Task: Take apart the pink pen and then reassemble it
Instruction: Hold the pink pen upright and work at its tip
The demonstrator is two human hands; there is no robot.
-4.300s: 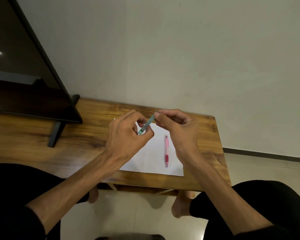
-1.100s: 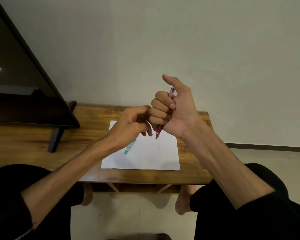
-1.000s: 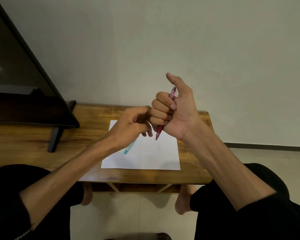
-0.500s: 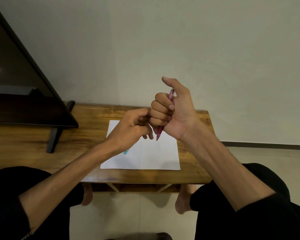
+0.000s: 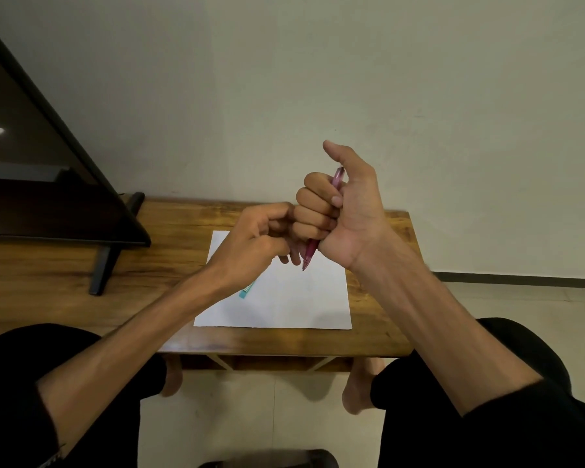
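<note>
My right hand (image 5: 348, 214) grips the pink pen (image 5: 309, 253) in a fist, raised above the table. The pen stands nearly upright, its top (image 5: 337, 175) poking out beside my raised thumb and its tip pointing down at the white paper (image 5: 294, 298). My left hand (image 5: 260, 241) is curled, its knuckles against my right hand's fingers and its fingertips just left of the pen's lower end. I see nothing held in my left hand.
A teal pen (image 5: 246, 291) lies on the paper, partly hidden under my left forearm. The paper lies on a wooden table (image 5: 382, 298) against a wall. A dark screen (image 5: 48, 184) on a black stand (image 5: 103, 268) fills the table's left side. My knees sit below the table's front edge.
About four seconds ago both hands held the teal pen and the pink pen lay on the paper. Now the teal pen lies there and my right hand holds the pink one. In the last second, hardly any movement.
</note>
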